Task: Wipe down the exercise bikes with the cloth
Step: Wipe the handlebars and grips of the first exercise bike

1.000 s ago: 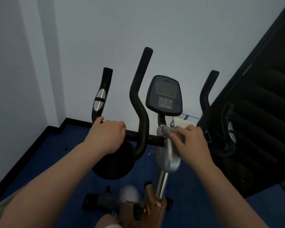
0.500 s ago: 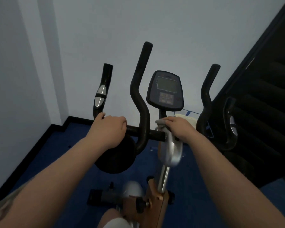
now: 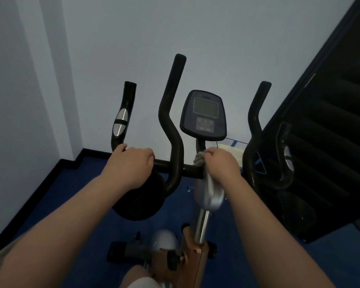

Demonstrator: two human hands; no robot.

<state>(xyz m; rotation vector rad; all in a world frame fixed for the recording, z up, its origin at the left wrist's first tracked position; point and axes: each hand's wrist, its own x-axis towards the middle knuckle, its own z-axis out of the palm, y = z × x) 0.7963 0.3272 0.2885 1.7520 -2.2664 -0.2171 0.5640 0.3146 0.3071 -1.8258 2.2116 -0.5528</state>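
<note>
An exercise bike (image 3: 175, 142) with black handlebars stands before me, its dark console (image 3: 204, 115) raised on a short neck. My left hand (image 3: 131, 165) grips the horizontal bar on the left side, below the grip with the silver pulse sensor (image 3: 120, 122). My right hand (image 3: 222, 165) holds a bunched grey cloth (image 3: 198, 159) against the base of the console neck, where the bar meets the silver stem cover (image 3: 211, 194). Most of the cloth is hidden under the hand.
A pale wall and a corner pillar stand close behind the bike. A tall black structure (image 3: 330, 142) fills the right side, with another black handle (image 3: 283, 154) beside it. Blue carpet (image 3: 75, 194) covers the floor. A pale box (image 3: 233, 150) sits behind the right handlebar.
My right hand has moved with the cloth from the silver stem cover up to the base of the console neck. My left hand has kept its grip on the bar.
</note>
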